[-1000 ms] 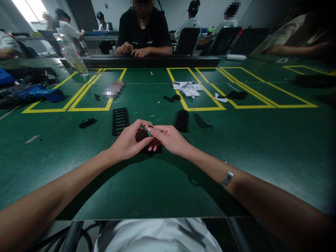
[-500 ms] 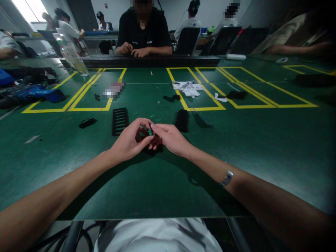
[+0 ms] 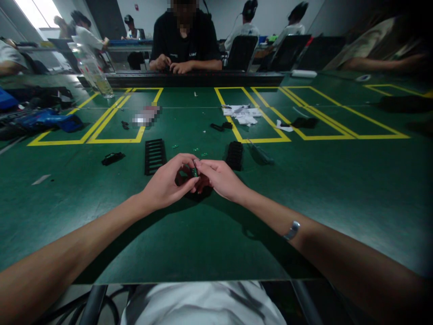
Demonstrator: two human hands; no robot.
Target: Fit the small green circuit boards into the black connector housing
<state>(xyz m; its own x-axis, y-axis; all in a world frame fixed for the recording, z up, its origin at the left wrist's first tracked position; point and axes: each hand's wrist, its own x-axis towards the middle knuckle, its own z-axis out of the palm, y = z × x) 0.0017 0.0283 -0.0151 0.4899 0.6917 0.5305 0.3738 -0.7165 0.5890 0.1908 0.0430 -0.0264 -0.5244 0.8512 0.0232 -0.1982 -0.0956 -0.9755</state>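
A small green circuit board (image 3: 194, 172) sits between my two hands, mostly covered by fingers. My left hand (image 3: 171, 178) curls around it from the left, thumb and forefinger closed on its ends. From the right, my right hand (image 3: 221, 177) pinches at the same board, thumb on its upper end. Dark material under the fingers is too hidden to name. A black slotted rack (image 3: 154, 156) lies just beyond my left hand, and a second black slotted piece (image 3: 234, 155) beyond my right. Small green boards (image 3: 196, 149) lie on the table between them.
Yellow tape rectangles (image 3: 115, 141) mark the green table (image 3: 189, 243). A black part (image 3: 112, 158) lies left, a clear plastic bag (image 3: 260, 152) right, with crumpled white paper (image 3: 241, 113) farther back. A clear bottle (image 3: 96, 76) stands far left. Across the table sits a person in black (image 3: 185, 40).
The green board and the fingers of my left hand have shifted very slightly. Both hands otherwise stay in place around it.
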